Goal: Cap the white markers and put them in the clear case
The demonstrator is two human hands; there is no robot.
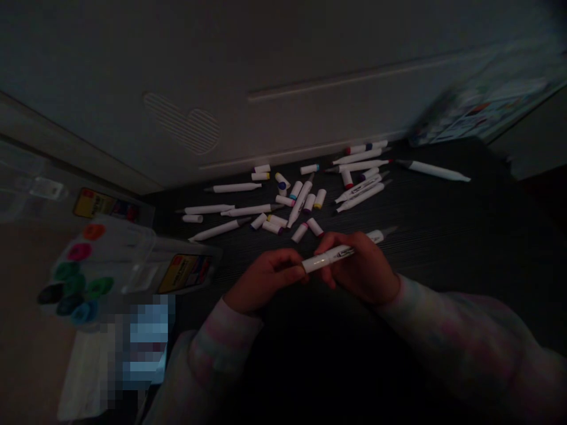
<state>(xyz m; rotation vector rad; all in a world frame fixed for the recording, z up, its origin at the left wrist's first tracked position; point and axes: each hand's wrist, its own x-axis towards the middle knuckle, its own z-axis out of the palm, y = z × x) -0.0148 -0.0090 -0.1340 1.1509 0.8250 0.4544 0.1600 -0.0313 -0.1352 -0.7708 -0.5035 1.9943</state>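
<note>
A white marker (325, 258) with dark print on its barrel lies across both hands, above the near part of the dark table. My left hand (268, 276) is closed, its thumb and fingers pinching the marker's white left end. My right hand (365, 271) wraps round the barrel, and a grey uncapped tip sticks out to the right of it. Just beyond the hands lie several loose caps, among them a pink-banded cap (299, 232) and a purple-ended cap (272, 228). Behind these, an uncapped marker (300, 203) slants across the pile.
More uncapped markers lie to the left and right, one marker (436, 171) far right. Clear plastic cases stand at the left, one case (150, 251) beside markers with coloured ends (80, 277). A blurred clear box (478, 112) is back right. A pale panel (310, 118) bounds the table behind.
</note>
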